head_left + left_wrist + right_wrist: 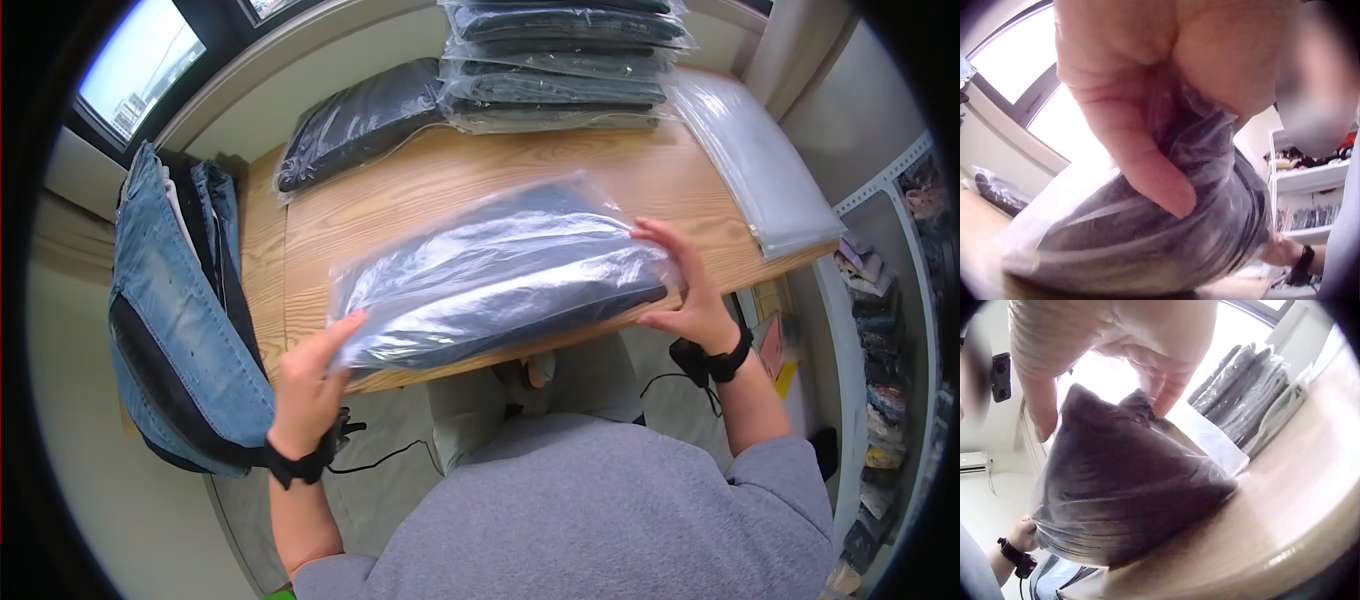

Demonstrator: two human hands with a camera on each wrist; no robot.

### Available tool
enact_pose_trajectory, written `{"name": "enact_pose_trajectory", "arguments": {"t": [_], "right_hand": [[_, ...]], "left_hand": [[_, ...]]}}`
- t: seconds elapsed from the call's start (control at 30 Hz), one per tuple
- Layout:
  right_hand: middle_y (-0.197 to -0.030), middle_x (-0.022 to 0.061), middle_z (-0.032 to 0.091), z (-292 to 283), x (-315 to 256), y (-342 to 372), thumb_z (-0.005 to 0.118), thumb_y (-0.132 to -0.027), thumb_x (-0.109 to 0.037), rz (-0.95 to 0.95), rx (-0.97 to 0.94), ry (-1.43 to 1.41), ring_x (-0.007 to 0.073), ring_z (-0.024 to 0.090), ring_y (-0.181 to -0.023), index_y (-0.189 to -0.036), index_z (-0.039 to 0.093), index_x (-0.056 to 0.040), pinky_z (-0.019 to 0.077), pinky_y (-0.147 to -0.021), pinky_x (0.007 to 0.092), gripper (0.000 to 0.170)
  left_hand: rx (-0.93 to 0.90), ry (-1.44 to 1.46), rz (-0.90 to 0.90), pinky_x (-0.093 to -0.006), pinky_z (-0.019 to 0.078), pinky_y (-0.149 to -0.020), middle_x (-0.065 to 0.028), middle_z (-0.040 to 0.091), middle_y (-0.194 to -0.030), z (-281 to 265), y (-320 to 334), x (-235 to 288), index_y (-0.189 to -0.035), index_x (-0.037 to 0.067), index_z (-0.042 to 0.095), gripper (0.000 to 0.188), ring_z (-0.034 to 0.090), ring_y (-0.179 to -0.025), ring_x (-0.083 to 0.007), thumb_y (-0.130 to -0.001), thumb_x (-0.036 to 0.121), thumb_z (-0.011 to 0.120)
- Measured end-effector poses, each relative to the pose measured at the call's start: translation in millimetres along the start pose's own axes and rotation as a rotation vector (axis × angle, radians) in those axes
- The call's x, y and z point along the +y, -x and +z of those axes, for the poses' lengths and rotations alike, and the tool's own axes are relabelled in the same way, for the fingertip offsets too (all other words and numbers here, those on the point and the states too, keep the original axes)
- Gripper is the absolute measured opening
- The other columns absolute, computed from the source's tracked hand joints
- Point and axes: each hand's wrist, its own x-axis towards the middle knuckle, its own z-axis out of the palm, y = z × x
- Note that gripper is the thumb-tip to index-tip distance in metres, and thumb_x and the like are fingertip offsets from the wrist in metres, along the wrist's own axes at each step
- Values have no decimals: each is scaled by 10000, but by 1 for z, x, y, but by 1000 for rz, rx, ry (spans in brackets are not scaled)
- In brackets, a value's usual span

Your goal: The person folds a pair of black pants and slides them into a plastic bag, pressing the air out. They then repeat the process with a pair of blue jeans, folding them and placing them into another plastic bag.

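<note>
A clear plastic bag (500, 275) with a folded dark blue garment inside lies slanted over the front part of the wooden table (660, 185). My left hand (308, 395) grips its near left corner, thumb on top of the film, and in the left wrist view the plastic bunches up beside the thumb (1169, 190). At the opposite end my right hand (697, 300) curves round the bag, fingers at the far corner and thumb at the near one. In the right wrist view the bag's end (1116, 462) sits between that thumb and the fingers.
A tall stack of bagged folded garments (560, 75) stands at the back, beside another dark bagged garment (365, 120). Flat clear bags (750, 160) lie at the table's right end. Blue jeans (185, 320) hang over the left edge. Shelves (875, 330) with clothes stand at right.
</note>
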Motion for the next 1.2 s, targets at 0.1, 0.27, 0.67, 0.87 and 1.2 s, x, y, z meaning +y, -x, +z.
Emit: {"name": "enact_pose_trajectory", "arguments": {"t": [0.1,0.27,0.67,0.87,1.2], "right_hand": [[-1336,121,440,-2,-6,-13,801,-665,-99,-71,-10,-72,225,437,-1229,-1403,301,-57,364,-1016,363,892],[-1231,87,555,4,53,-44,684,-811,-108,188,-270,-136,138,516,-1137,-1302,479,-95,416,-977,319,532],[-947,29,662,19,47,-88,636,-879,-180,305,-69,9,93,562,-826,-1052,633,2,468,-756,278,251],[-903,34,653,29,39,-93,581,-923,-306,222,148,-101,86,560,-829,-1041,617,40,467,-742,258,367],[-644,-67,449,14,53,-66,503,-942,-389,1096,-5,-409,61,389,-542,-893,582,-79,361,-514,203,324]], "left_hand": [[74,207,-109,-309,476,-833,-172,666,-1013,-27,1,6,-1080,-59,606,299,649,-940,-253,-812,71,581],[82,458,-257,-255,457,-782,-116,669,-921,-46,-17,-4,-1037,-83,616,334,605,-844,-144,-883,206,548],[163,575,-335,-324,387,-954,-115,567,-1176,17,6,-102,-1242,-31,464,548,518,-1085,-207,-734,-5,666],[296,591,-385,-296,391,-932,-103,582,-1153,21,-20,-86,-1211,-40,498,400,530,-1043,-174,-854,83,631],[8,636,-808,-235,428,-620,29,567,-853,35,-3,-100,-1128,10,551,388,481,-658,-64,-938,347,539]]}}
